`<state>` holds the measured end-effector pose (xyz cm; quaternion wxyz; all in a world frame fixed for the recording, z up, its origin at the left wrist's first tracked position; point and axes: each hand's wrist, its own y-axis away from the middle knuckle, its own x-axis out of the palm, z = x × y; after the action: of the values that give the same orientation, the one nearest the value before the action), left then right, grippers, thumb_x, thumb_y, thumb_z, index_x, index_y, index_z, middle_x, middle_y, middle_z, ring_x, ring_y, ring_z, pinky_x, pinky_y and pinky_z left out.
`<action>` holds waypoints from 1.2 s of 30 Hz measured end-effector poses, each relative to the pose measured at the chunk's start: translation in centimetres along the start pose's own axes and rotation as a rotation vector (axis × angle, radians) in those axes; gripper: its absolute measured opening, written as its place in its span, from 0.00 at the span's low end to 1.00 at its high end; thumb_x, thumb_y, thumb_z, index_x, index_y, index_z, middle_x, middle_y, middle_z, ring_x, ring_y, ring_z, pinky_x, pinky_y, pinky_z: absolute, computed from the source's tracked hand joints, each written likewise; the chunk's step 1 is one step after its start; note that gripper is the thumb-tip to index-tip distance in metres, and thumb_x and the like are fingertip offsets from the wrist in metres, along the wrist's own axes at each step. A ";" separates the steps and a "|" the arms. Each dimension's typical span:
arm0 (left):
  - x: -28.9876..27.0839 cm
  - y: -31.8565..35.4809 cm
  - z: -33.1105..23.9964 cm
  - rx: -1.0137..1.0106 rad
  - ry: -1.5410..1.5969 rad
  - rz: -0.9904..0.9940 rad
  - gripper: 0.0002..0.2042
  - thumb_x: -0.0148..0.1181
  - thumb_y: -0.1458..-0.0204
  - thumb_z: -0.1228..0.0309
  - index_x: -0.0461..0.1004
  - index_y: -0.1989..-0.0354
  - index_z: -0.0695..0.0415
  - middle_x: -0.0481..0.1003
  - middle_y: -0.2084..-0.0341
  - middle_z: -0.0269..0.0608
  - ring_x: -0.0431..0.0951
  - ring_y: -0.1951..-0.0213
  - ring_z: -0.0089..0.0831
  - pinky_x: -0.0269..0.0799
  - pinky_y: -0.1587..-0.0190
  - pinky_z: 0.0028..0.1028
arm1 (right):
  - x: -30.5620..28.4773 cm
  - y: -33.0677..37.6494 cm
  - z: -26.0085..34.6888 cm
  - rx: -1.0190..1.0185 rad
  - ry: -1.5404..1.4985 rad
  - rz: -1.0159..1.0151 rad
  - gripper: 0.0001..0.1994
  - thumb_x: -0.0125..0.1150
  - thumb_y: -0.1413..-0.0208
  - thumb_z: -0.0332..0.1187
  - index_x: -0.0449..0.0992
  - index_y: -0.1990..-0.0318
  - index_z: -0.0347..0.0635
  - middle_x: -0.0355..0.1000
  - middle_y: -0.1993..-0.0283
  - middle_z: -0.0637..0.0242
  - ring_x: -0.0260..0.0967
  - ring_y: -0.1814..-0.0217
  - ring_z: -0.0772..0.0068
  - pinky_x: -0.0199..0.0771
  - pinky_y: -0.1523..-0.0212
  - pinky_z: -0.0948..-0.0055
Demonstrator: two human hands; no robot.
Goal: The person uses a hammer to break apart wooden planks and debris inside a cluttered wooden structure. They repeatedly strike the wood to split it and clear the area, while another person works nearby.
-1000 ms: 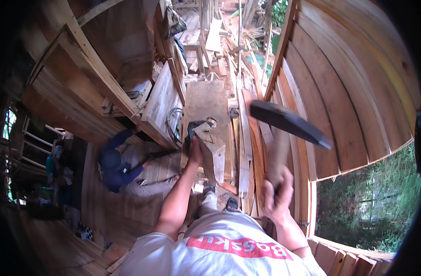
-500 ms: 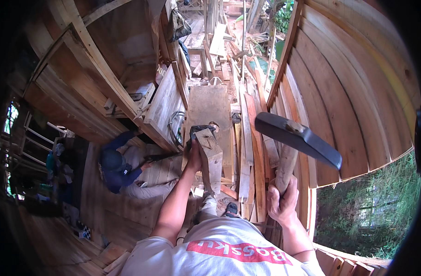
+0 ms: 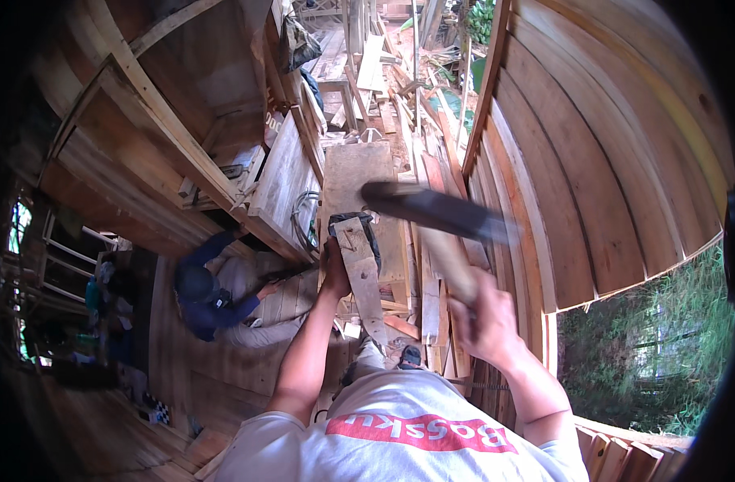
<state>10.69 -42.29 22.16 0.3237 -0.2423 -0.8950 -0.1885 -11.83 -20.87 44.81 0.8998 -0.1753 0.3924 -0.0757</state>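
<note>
- Grip of the right hand [image 3: 490,321] is closed around the wooden handle [image 3: 452,265] of the hammer [image 3: 441,212]; the dark head is raised and blurred.
- Grip of the left hand [image 3: 335,269] is closed on the left side of the wooden block [image 3: 366,283], which is in front of the body, just left of the hammer. Whether something supports the block from below, I cannot tell.
- Compared with half a second ago, the hammer has moved to the left, nearer to the block, and the block has turned to show mostly one long face. I judge that a swing is under way; no contact is visible.
- Black plastic [image 3: 373,245] lies close against the block; if it is a bag, its content cannot be seen.
- Beyond is the brown tabletop [image 3: 353,170].
- On the left, another person [image 3: 211,313] sits on the plank floor [image 3: 223,365].
- Farther up on the left, an open wooden shelf [image 3: 251,170] contains small pieces, too unclear to name.
- Farther still hangs a dark bag [image 3: 302,44], content hidden; loose planks [image 3: 371,64] lie beyond.
</note>
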 end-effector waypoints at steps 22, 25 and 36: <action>-5.6 -0.8 2.0 0.086 -0.269 -0.227 0.36 0.33 0.41 0.38 0.58 0.38 0.59 0.64 0.44 0.41 0.63 0.44 0.28 0.58 0.41 0.28 | -0.9 0.9 -0.5 0.086 -0.237 -0.294 0.12 0.54 0.42 0.30 0.60 0.56 0.36 0.71 0.78 0.52 0.73 0.76 0.45 0.71 0.76 0.55; -6.6 -2.2 1.3 0.009 -0.242 0.035 0.38 0.28 0.45 0.33 0.61 0.41 0.52 0.69 0.52 0.37 0.70 0.52 0.29 0.68 0.50 0.32 | -0.2 0.7 -1.3 0.198 -0.117 0.093 0.11 0.54 0.42 0.30 0.59 0.57 0.38 0.70 0.79 0.51 0.72 0.78 0.46 0.69 0.76 0.52; -1.0 0.2 -0.2 0.126 -0.209 -0.186 0.38 0.35 0.41 0.39 0.56 0.37 0.63 0.64 0.44 0.44 0.63 0.43 0.31 0.58 0.40 0.27 | -0.3 1.0 -0.5 0.167 -0.180 -0.052 0.14 0.53 0.41 0.31 0.58 0.52 0.36 0.71 0.77 0.47 0.73 0.76 0.44 0.69 0.78 0.53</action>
<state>11.56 -42.52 21.72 0.2244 -0.1558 -0.9524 -0.1350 -12.40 -20.03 44.34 0.9406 -0.1159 0.2975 -0.1155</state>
